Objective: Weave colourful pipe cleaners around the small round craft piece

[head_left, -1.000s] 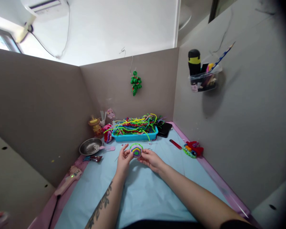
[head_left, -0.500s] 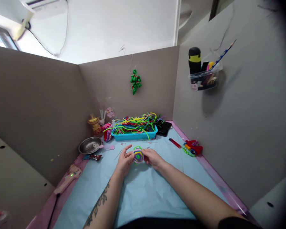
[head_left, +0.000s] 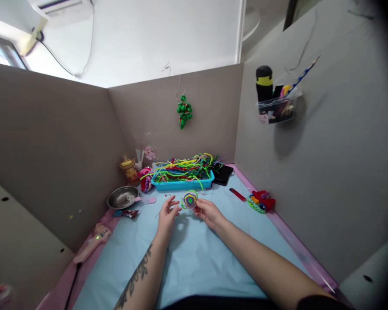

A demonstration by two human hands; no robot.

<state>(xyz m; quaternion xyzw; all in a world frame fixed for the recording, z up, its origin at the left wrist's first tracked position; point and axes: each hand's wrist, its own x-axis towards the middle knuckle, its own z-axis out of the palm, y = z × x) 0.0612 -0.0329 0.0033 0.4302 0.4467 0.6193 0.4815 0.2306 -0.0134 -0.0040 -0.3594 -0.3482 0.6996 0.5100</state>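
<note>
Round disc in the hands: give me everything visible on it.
The round disc has concentric, slightly angular bands around a green centre, purple, yellow and blue among them, with bright green along parts of the rim. It looks fuzzy and soft; finer texture is too small to tell. The right hand pinches its right edge, its banded face to the camera, above the light blue cover. The open left hand is beside its left edge.

- Round disc [head_left: 190, 199]: coloured rings around a green centre, with purple, yellow and bright green showing.
- Tilted up, patterned face showing, pinched at its edge by the right hand [head_left: 207, 212] above the worktop [head_left: 207, 262].
</note>
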